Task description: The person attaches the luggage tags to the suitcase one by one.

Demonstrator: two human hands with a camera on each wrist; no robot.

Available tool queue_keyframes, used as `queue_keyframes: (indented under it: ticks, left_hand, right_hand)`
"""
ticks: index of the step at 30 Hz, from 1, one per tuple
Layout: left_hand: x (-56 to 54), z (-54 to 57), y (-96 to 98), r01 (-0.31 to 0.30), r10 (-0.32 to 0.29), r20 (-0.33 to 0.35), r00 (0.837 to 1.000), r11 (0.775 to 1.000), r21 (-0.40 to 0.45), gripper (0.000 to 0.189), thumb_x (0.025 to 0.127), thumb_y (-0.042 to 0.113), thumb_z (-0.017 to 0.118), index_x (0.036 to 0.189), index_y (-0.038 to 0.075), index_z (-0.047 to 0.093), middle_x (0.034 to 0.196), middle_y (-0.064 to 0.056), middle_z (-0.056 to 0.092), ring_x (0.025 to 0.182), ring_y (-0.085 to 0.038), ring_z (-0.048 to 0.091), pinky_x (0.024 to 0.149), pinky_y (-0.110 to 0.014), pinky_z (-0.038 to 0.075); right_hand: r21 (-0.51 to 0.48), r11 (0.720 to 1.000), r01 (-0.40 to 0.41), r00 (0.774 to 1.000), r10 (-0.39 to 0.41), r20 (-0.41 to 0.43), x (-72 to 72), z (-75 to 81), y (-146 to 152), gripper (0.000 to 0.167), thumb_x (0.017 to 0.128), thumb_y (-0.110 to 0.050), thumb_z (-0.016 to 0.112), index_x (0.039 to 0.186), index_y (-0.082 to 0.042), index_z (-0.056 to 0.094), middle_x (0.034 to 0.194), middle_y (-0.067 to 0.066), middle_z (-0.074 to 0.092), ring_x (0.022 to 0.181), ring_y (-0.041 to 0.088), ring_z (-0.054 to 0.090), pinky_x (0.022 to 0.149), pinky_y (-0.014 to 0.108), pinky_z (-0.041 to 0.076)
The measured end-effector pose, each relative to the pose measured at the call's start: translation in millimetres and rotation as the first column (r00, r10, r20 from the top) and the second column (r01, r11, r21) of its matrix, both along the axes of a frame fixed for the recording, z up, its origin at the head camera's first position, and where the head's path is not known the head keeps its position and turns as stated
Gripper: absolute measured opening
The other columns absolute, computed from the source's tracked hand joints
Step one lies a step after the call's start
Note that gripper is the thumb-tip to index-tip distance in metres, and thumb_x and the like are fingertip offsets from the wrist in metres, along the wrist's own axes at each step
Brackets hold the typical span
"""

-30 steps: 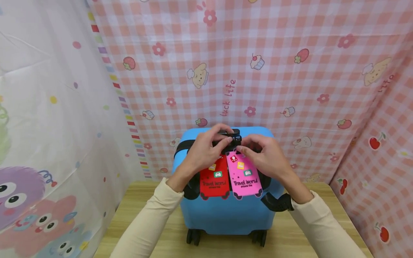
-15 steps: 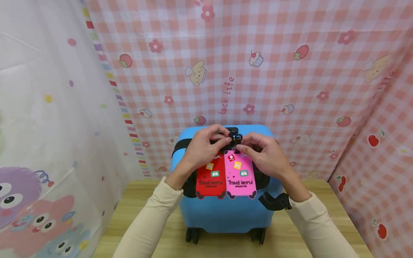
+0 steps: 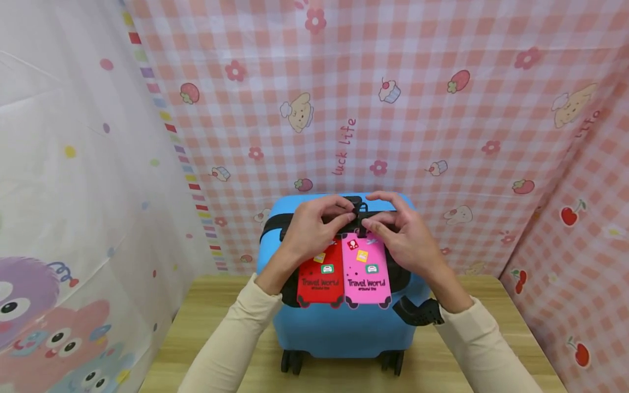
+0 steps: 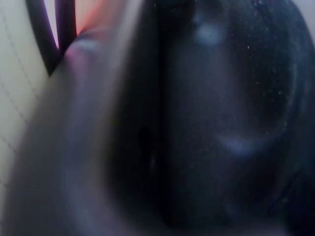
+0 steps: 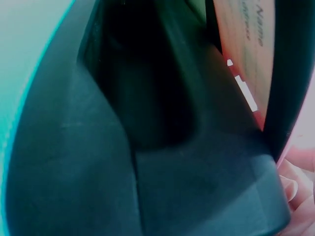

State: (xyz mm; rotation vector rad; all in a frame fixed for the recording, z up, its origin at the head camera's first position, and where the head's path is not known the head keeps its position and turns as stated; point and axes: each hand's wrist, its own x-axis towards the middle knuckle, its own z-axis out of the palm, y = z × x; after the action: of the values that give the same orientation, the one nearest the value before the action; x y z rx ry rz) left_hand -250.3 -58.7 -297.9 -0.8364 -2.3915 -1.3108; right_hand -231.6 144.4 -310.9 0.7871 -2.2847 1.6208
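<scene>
A red luggage tag [image 3: 320, 295] and a pink luggage tag [image 3: 367, 295] hang side by side over the front of a small blue suitcase [image 3: 344, 333]. Above the pink tag, a black strap with a small buckle [image 3: 363, 207] rises between my hands. My left hand [image 3: 312, 229] pinches the black strap near the buckle between thumb and fingers. My right hand [image 3: 410, 240] pinches its lower part just above the pink tag, index finger raised. Fingers hide much of the strap. Dark blurred surfaces fill the left wrist view; the right wrist view shows a printed name card [image 5: 251, 44].
The suitcase stands on black wheels [image 3: 292, 361] on a wooden tabletop [image 3: 206, 333]. A black band [image 3: 277, 221] crosses its top. A pink checked curtain [image 3: 417, 125] hangs close behind, and a white cartoon curtain [image 3: 88, 180] at left. A black wrist mount [image 3: 417, 312] juts from the right cuff.
The pink tag has swung from tilted to nearly straight beside the red one. My right index finger has lifted away from the buckle. Both hands stay at the strap.
</scene>
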Motion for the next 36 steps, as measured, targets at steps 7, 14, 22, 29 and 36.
queue_keyframes:
  ticks: [7, 14, 22, 29, 36]
  left_hand:
    - [1.4, -0.5, -0.7, 0.001, -0.001, -0.009, 1.000, 1.000, 0.016, 0.010, 0.093, 0.017, 0.071, 0.100, 0.012, 0.076, 0.092, 0.000, 0.076, 0.081, -0.006, 0.070, 0.073, -0.025, 0.055]
    - [1.6, -1.1, -1.1, 0.011, -0.011, -0.027, 1.000, 1.000, 0.006, 0.011, 0.091, 0.015, 0.073, 0.099, 0.010, 0.078, 0.092, -0.002, 0.076, 0.079, -0.006, 0.071, 0.072, -0.022, 0.056]
    - [1.7, -1.5, -1.6, 0.013, -0.013, -0.021, 1.000, 1.000, -0.001, 0.009, 0.092, 0.015, 0.072, 0.098, 0.010, 0.077, 0.091, -0.001, 0.076, 0.079, -0.006, 0.070, 0.075, -0.023, 0.056]
    - [1.7, -2.5, -3.9, 0.026, -0.027, 0.007, 1.000, 1.000, 0.014, 0.009, 0.092, 0.014, 0.072, 0.098, 0.010, 0.076, 0.092, 0.000, 0.075, 0.080, -0.005, 0.069, 0.077, -0.023, 0.056]
    - [1.8, -3.7, -6.7, 0.059, -0.060, 0.032, 0.998, 0.998, 0.028, 0.010, 0.092, 0.016, 0.072, 0.100, 0.011, 0.077, 0.094, 0.001, 0.074, 0.082, -0.005, 0.069, 0.078, -0.025, 0.056]
  right_hand:
    - [-0.009, 1.000, -0.023, 0.998, 0.023, -0.057, 0.7, -1.5, 0.0, 0.034, 0.095, -0.002, 0.063, 0.128, -0.005, 0.055, 0.089, 0.012, 0.074, 0.075, 0.015, 0.066, 0.068, 0.024, 0.054]
    - [0.013, 1.000, -0.008, 0.998, 0.009, -0.068, 1.8, -2.4, -0.2, 0.034, 0.095, -0.004, 0.064, 0.128, -0.007, 0.058, 0.090, 0.009, 0.074, 0.077, 0.015, 0.065, 0.070, 0.023, 0.053]
    - [0.036, 0.999, 0.014, 1.000, -0.013, -0.027, 3.2, -1.2, -2.0, 0.033, 0.096, -0.009, 0.065, 0.128, -0.009, 0.060, 0.090, 0.007, 0.074, 0.080, 0.014, 0.066, 0.072, 0.023, 0.051]
    - [0.047, 0.998, 0.039, 0.999, -0.037, -0.037, 3.7, -1.7, -4.2, 0.033, 0.095, -0.011, 0.067, 0.127, -0.010, 0.062, 0.085, 0.005, 0.073, 0.074, 0.014, 0.064, 0.067, 0.023, 0.049]
    - [0.053, 0.997, 0.062, 0.994, -0.056, -0.093, 3.7, -2.7, -5.7, 0.031, 0.093, -0.011, 0.070, 0.124, -0.010, 0.065, 0.079, 0.003, 0.070, 0.064, 0.015, 0.059, 0.060, 0.024, 0.045]
